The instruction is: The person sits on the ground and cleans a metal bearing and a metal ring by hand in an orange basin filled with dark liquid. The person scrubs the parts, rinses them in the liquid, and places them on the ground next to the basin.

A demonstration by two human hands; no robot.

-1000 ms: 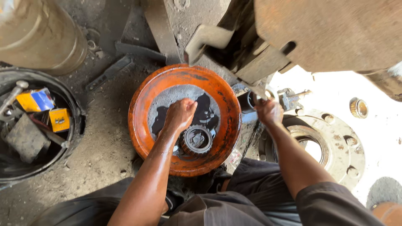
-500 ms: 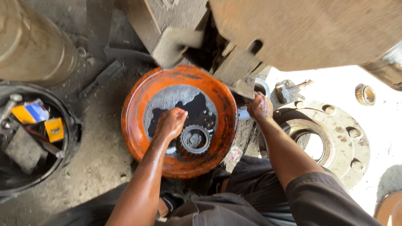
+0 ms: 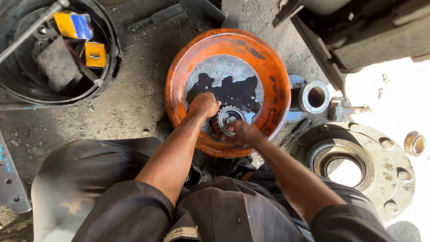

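orange and rust-streaked, a shallow round pan [image 3: 268, 80] sits on the gritty floor [image 3: 130, 112] in front of the crouching person, with a black oily puddle [image 3: 228, 92] spread over its grey middle. a ring-shaped metal bearing [image 3: 227, 118] lies in the pan at the near edge of that puddle, and both hands meet on it. the left hand [image 3: 204, 104] is curled into a loose fist, knuckles up, pressed against the bearing's left side; i cannot tell whether its fingers actually grasp the ring. the right hand [image 3: 242, 133] is blurred, lying against the bearing's near right side with fingers bent around the rim, so it seems to grasp the bearing, though the blur hides the fingertips. both forearms reach in from dark trousers at the bottom.

just right of the pan lies a short metal sleeve [image 3: 313, 96] on its side, its open bore facing the camera. further right and nearer, a large flanged wheel hub [image 3: 389, 179] rests flat in bright sun, with a small brass-coloured ring [image 3: 414, 143] just beside it. at the upper left a black tub [image 3: 109, 58] holds a yellow and blue carton [image 3: 74, 24], a small yellow box [image 3: 95, 54] and a grey block [image 3: 58, 65].
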